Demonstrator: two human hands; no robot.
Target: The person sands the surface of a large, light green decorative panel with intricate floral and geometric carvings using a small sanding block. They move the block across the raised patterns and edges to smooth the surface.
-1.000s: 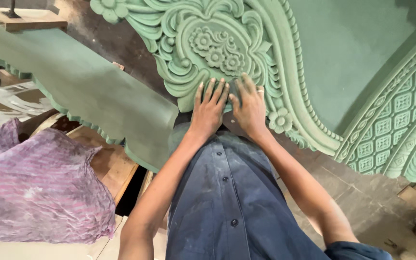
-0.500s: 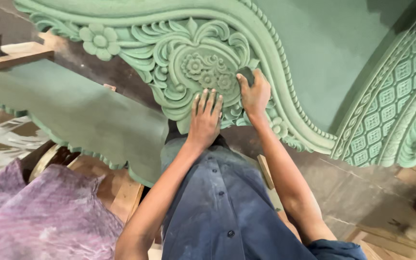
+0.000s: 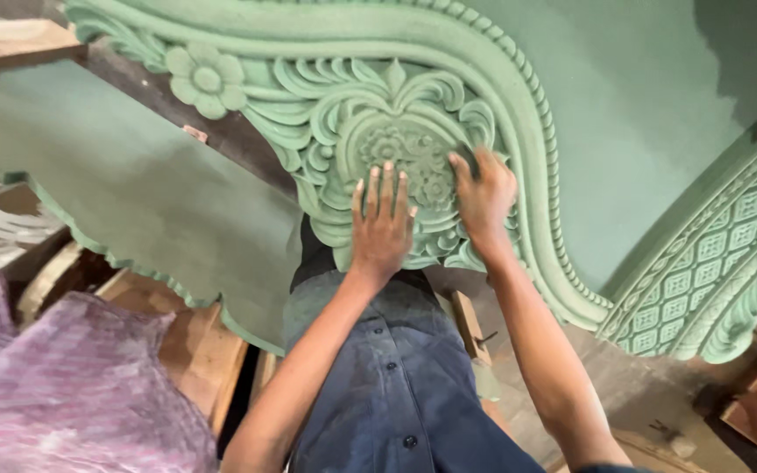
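A large green-painted carved panel (image 3: pixel 624 131) fills the upper view, with a floral medallion (image 3: pixel 400 144) framed by scrolls and a beaded border. My left hand (image 3: pixel 381 229) lies flat on the lower part of the medallion, fingers spread and pointing up. Just right of it, my right hand (image 3: pixel 484 194) presses its bent fingers onto the carving; whether anything is under them I cannot tell. My dark blue buttoned shirt (image 3: pixel 396 385) shows below.
A flat green board with a scalloped edge (image 3: pixel 133 210) lies at the left. A purple cloth (image 3: pixel 63 394) covers wooden planks at lower left. A lattice-carved green piece (image 3: pixel 720 263) curves at the right. A wooden block (image 3: pixel 19 44) sits top left.
Both hands have slid upward over the carving toward the medallion's middle, the right hand slightly ahead. The camera has drawn closer to the panel.
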